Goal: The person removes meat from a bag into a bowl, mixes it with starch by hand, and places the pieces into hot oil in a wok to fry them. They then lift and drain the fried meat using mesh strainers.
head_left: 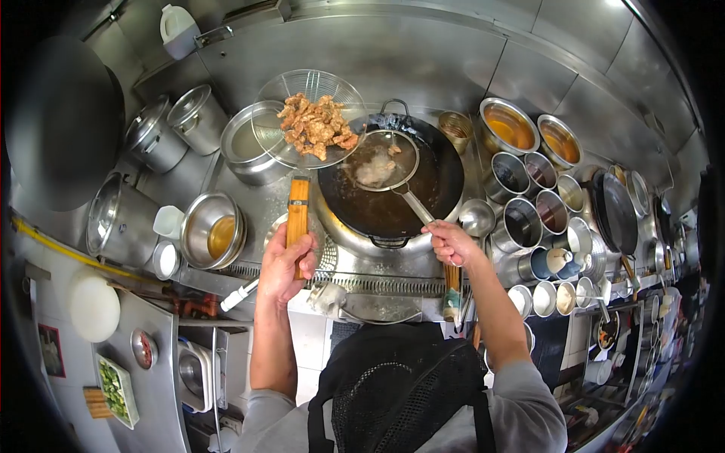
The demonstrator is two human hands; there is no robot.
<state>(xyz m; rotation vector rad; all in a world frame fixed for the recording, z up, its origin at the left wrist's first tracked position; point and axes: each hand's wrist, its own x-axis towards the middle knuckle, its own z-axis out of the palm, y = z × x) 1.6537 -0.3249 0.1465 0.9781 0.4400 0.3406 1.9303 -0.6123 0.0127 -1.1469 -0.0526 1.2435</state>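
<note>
My left hand (287,264) is wrapped round the flat wooden handle of a large wire strainer (272,140). Golden-brown fried pieces (313,124) are heaped in its mesh, beside the wok's left rim and partly above a steel pot (253,151). My right hand (453,243) grips the metal handle of a round fine-mesh skimmer (411,162). That skimmer is over the dark oil in a black wok (445,170), with pale foam and a few small bits in its mesh. Whether its underside touches the oil I cannot tell.
Lidded pots (200,117) and a steel bowl (200,226) stand on the left. A ladle (477,217) lies right of the wok. Further right are several sauce containers (519,223) and two bowls of orange liquid (510,127). A steel wall runs behind the stove.
</note>
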